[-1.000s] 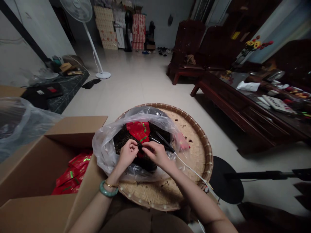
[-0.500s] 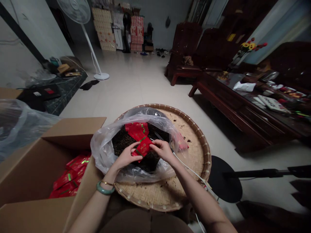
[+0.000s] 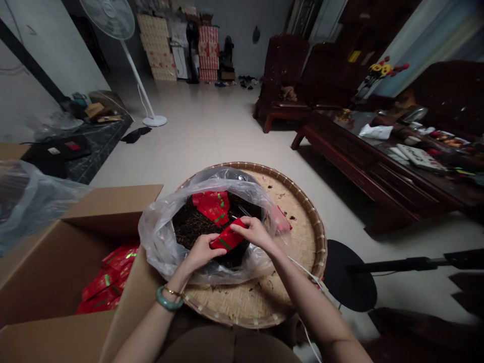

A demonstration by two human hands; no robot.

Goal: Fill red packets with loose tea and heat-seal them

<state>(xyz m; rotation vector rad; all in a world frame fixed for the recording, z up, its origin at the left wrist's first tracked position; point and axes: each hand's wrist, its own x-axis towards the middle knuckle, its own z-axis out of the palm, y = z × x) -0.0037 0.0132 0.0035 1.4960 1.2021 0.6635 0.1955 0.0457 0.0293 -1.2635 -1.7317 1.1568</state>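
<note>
Has red sachets (image 3: 96, 286) heaped in the cardboard carton (image 3: 113, 203) at eight o'clock, seemingly finished; has flat packets (image 3: 209, 203) on dark dried leaves (image 3: 189, 229), at eleven from the held sachet (image 3: 229, 238), pinched at six between left hand (image 3: 202, 250) and right hand (image 3: 256, 233), apparently unfinished.

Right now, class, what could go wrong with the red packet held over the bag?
The red packet, held between the left hand and right hand, might slip into the dark, loose contents below. The right forearm might snag the white cord beside it. The crumpled plastic bag might sag inward.
</note>
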